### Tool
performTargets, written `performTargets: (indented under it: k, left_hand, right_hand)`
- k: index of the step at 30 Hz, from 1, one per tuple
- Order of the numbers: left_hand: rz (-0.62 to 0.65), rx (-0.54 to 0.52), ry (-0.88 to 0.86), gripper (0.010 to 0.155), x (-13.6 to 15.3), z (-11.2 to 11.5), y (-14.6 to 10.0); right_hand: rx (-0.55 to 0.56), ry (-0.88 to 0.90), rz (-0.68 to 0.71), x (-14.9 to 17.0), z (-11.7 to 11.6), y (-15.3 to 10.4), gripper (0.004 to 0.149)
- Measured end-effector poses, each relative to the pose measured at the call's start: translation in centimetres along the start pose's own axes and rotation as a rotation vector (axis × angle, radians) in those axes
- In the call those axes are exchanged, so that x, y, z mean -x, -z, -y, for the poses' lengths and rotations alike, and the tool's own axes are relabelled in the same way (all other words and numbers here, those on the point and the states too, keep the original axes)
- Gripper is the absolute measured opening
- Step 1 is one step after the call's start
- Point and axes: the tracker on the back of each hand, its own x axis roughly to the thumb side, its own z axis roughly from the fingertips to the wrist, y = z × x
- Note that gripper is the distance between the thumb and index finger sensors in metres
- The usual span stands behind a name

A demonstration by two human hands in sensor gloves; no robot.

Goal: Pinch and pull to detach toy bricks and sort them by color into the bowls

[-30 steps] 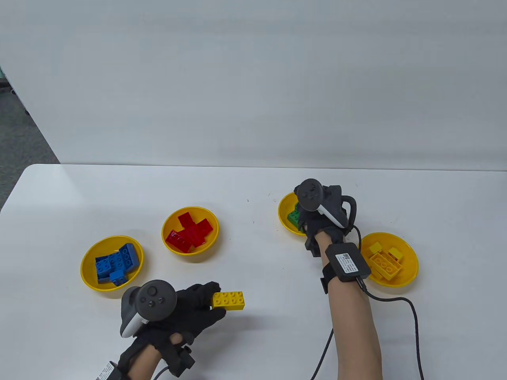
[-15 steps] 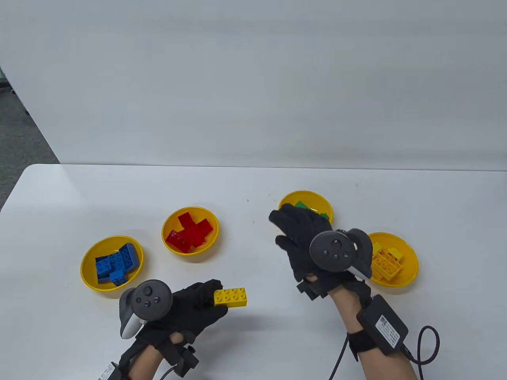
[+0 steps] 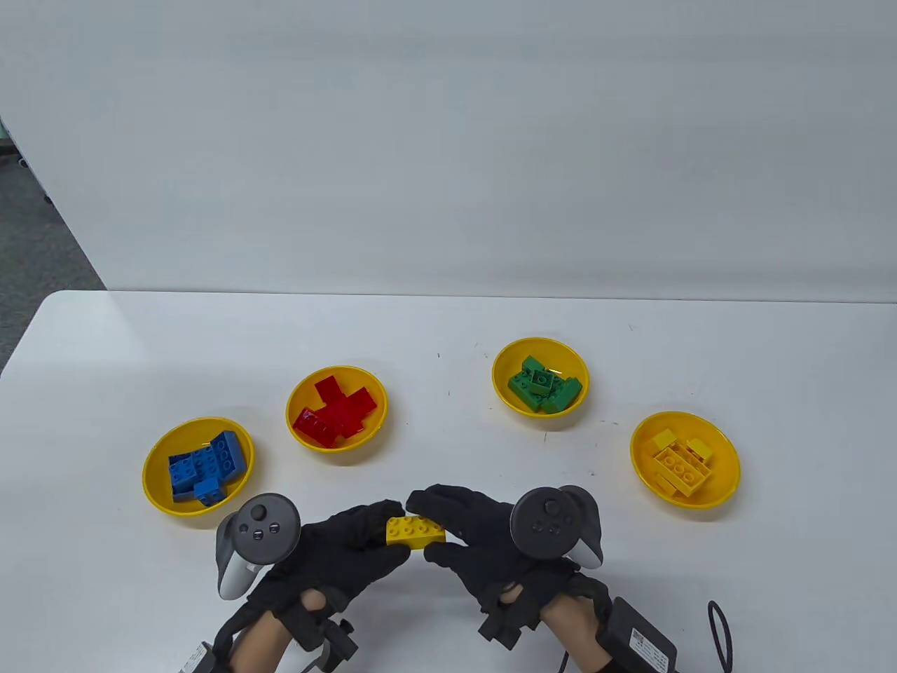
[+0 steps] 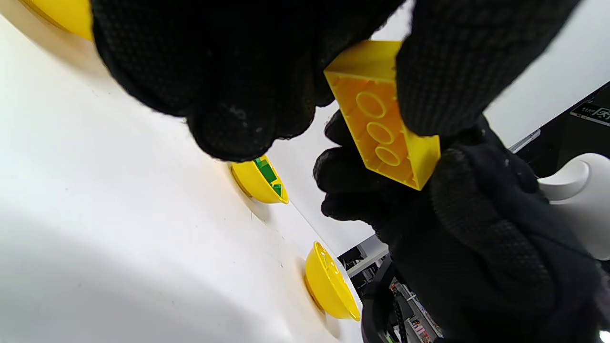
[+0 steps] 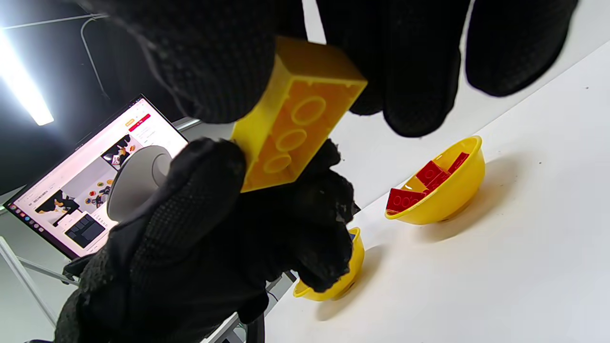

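Note:
A yellow 2x4 brick (image 3: 415, 531) hangs just above the table near the front edge, held from both ends. My left hand (image 3: 382, 533) pinches its left end between fingers and thumb. My right hand (image 3: 452, 531) pinches the right end the same way. The left wrist view shows the brick's hollow underside (image 4: 381, 124), with gloved fingers over its top and side. In the right wrist view the brick (image 5: 295, 119) sits between thumb and fingers.
Four yellow bowls stand in an arc behind the hands: blue bricks in the bowl (image 3: 151, 477) at left, then red bricks in a bowl (image 3: 291, 410), green bricks in a bowl (image 3: 499, 371), and yellow bricks in the bowl (image 3: 729, 456) at right. A cable trails at the front right.
My right hand left the green bowl, swept back toward the front and took hold of the yellow brick's right end. The left hand kept holding it, shifting slightly right.

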Motion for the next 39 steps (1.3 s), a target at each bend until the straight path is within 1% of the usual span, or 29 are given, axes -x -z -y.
performTargets:
  k: [2, 4, 6, 7, 9, 10, 11, 12, 13, 14, 15, 16, 17, 18, 19, 20, 21, 23, 26, 28, 29, 30, 31, 33, 35, 38, 39]
  left_hand:
    - [-0.005, 0.01, -0.003, 0.069, 0.1, 0.2, 0.0]
    - [-0.015, 0.025, -0.011, 0.069, 0.2, 0.4, 0.1]
    - [-0.022, 0.036, -0.053, 0.07, 0.4, 0.4, 0.1]
    - [-0.023, 0.026, -0.068, 0.07, 0.5, 0.3, 0.0]
    - [-0.026, 0.01, -0.069, 0.069, 0.5, 0.0, 0.0]
    - [-0.028, 0.002, -0.066, 0.069, 0.6, -0.2, -0.1]
    - [-0.031, -0.002, -0.065, 0.069, 0.6, -0.3, -0.1]
    - [-0.033, -0.005, -0.066, 0.068, 0.6, -0.4, -0.1]
    - [-0.035, -0.006, -0.066, 0.068, 0.6, -0.4, -0.1]
    - [-0.038, -0.008, -0.066, 0.068, 0.7, -0.5, -0.1]
    - [-0.039, -0.01, -0.064, 0.068, 0.7, -0.5, -0.1]
    - [-0.043, -0.012, -0.061, 0.067, 0.7, -0.6, -0.1]
    - [-0.045, -0.015, -0.054, 0.067, 0.7, -0.7, -0.1]
    - [-0.046, -0.017, -0.05, 0.067, 0.7, -0.7, -0.1]
    - [-0.048, -0.02, -0.044, 0.067, 0.7, -0.7, -0.1]
    - [-0.049, -0.02, -0.042, 0.067, 0.7, -0.8, -0.1]
    - [-0.052, -0.021, -0.037, 0.067, 0.8, -0.8, -0.1]
    - [-0.058, -0.021, -0.03, 0.066, 0.8, -0.9, -0.1]
    - [-0.066, -0.025, -0.023, 0.066, 0.8, -1.0, -0.1]
    - [-0.07, -0.025, -0.027, 0.066, 0.8, -1.0, -0.1]
    - [-0.072, -0.025, -0.028, 0.066, 0.8, -1.0, -0.1]
    - [-0.074, -0.025, -0.028, 0.066, 0.8, -1.1, -0.1]
    - [-0.076, -0.024, -0.027, 0.066, 0.8, -1.1, -0.1]
    - [-0.08, -0.028, -0.03, 0.066, 0.9, -1.2, -0.1]
    - [-0.083, -0.031, -0.034, 0.066, 1.0, -1.3, -0.1]
    - [-0.08, -0.045, -0.033, 0.066, 0.9, -1.6, -0.2]
    - [-0.071, -0.06, -0.027, 0.067, 0.8, -1.7, -0.3]
  right_hand:
    - [0.028, 0.008, 0.022, 0.3, -0.1, -0.2, 0.057]
    - [0.025, 0.03, 0.014, 0.5, 0.0, -0.3, 0.056]
    - [0.034, 0.028, 0.007, 0.5, 0.8, -0.4, 0.056]
    - [0.052, 0.01, 0.002, 0.5, 1.6, -0.4, 0.056]
    - [0.081, -0.049, -0.019, 0.7, 3.9, -0.5, 0.055]
    - [0.114, -0.107, -0.044, 0.9, 5.8, -0.5, 0.055]
    - [0.143, -0.145, -0.063, 1.2, 7.2, -0.6, 0.055]
    - [0.197, -0.2, -0.112, 1.6, 9.6, -0.7, 0.055]
    - [0.229, -0.232, -0.143, 2.0, 11.2, -0.8, 0.055]
    - [0.269, -0.281, -0.194, 2.8, 13.6, -0.9, 0.055]
    - [0.296, -0.315, -0.225, 3.4, 15.1, -1.0, 0.055]
    - [0.337, -0.379, -0.276, 4.4, 17.3, -1.3, 0.055]
    - [0.378, -0.449, -0.357, 5.8, 19.6, -1.7, 0.055]
    - [0.39, -0.472, -0.394, 6.5, 20.4, -1.9, 0.054]
    - [0.404, -0.514, -0.477, 8.1, 22.0, -2.3, 0.054]
    - [0.398, -0.538, -0.535, 9.1, 22.7, -2.6, 0.054]
    - [0.371, -0.577, -0.641, 11.0, 23.6, -3.1, 0.054]
    - [0.329, -0.639, -0.772, 13.6, 24.2, -4.1, 0.054]
    - [0.292, -0.695, -0.88, 16.9, 23.8, -5.4, 0.053]
    - [0.297, -0.696, -0.895, 18.0, 23.6, -5.9, 0.053]
    - [0.318, -0.677, -0.895, 18.6, 23.5, -6.2, 0.054]
    - [0.337, -0.658, -0.895, 18.8, 23.4, -6.3, 0.058]
    - [0.364, -0.632, -0.915, 18.8, 23.7, -6.6, 0.063]
    - [0.407, -0.619, -0.906, 18.2, 24.2, -6.8, 0.063]
    - [0.493, -0.619, -0.85, 16.4, 25.3, -6.8, 0.061]
    - [0.521, -0.582, -0.778, 13.6, 26.1, -6.8, 0.059]
    - [0.534, -0.579, -0.723, 12.1, 26.2, -6.7, 0.059]
